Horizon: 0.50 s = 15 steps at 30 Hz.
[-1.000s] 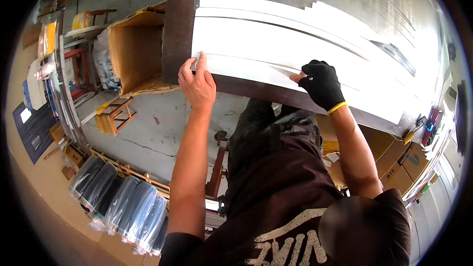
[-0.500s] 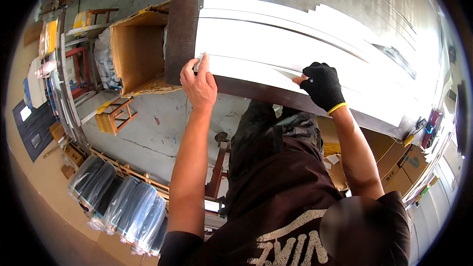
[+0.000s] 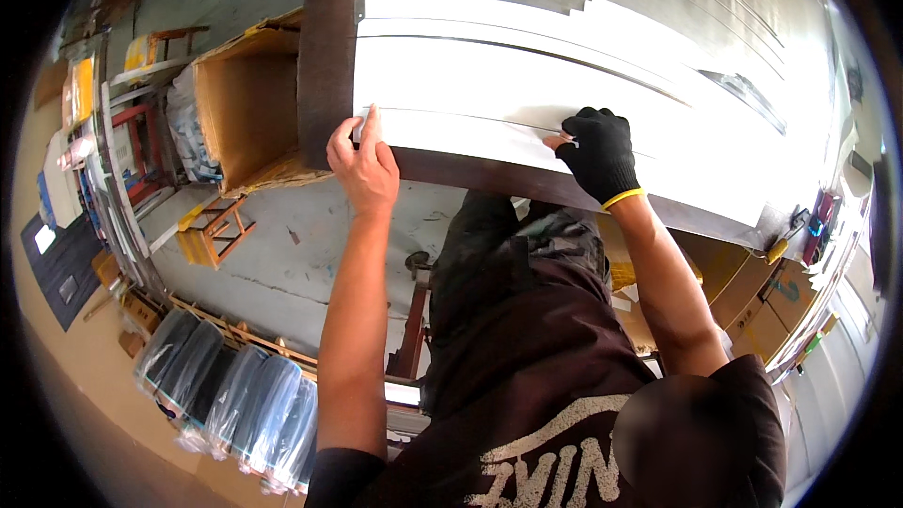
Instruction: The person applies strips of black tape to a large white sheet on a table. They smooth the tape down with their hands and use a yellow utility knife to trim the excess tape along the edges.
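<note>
Long white flat strips [image 3: 470, 71] lie side by side on the dark bench top [image 3: 324, 56] in front of me. My bare left hand [image 3: 365, 169] is at the left end of the nearest white strip [image 3: 451, 134]. Its index finger is stretched out on the strip, and the other fingers bend apart at the strip's corner. Farther right, my right hand [image 3: 600, 155], in a black glove with a yellow cuff, rests on the strips. Its fingers are curled in, with a bare tip poking out to the left. Whatever lies inside that grip is hidden.
An open cardboard box [image 3: 246, 108] stands against the bench's left end. Beyond it are a small wooden stool [image 3: 214, 230] and a rack. Plastic-wrapped dark rolls [image 3: 230, 395] sit at lower left. A clear plastic piece [image 3: 743, 99] lies on the strips at right.
The whole view has shifted slightly, so the bench sits farther left. My right hand has moved a little away from me over the strips. My left hand stays at the strip's end.
</note>
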Each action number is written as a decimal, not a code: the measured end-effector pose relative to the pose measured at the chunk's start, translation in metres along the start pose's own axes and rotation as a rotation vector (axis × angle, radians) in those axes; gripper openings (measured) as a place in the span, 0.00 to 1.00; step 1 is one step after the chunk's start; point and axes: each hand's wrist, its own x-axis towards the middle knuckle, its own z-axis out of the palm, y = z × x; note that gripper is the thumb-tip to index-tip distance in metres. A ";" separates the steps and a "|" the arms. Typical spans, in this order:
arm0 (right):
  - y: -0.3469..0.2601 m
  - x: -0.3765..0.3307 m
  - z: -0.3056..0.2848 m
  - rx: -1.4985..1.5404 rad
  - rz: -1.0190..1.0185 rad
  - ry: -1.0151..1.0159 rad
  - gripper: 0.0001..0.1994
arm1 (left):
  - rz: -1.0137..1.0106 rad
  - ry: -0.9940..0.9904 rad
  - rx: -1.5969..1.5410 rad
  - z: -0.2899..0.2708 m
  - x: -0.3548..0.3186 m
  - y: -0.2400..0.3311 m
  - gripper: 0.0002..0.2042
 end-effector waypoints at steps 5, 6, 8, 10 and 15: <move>0.000 0.000 0.000 -0.011 0.013 0.002 0.14 | -0.009 -0.001 -0.010 0.002 -0.001 0.001 0.24; -0.001 0.000 0.001 -0.006 0.024 -0.002 0.14 | -0.008 -0.003 -0.004 0.001 -0.001 0.001 0.24; -0.001 -0.001 0.002 0.004 0.032 0.006 0.14 | 0.003 0.008 -0.008 0.000 -0.001 0.001 0.24; 0.000 0.000 0.002 0.007 0.035 -0.005 0.14 | 0.018 0.014 -0.013 0.001 0.000 0.001 0.23; -0.002 0.000 0.002 -0.010 0.028 0.011 0.14 | 0.011 -0.008 0.002 0.000 -0.001 0.001 0.23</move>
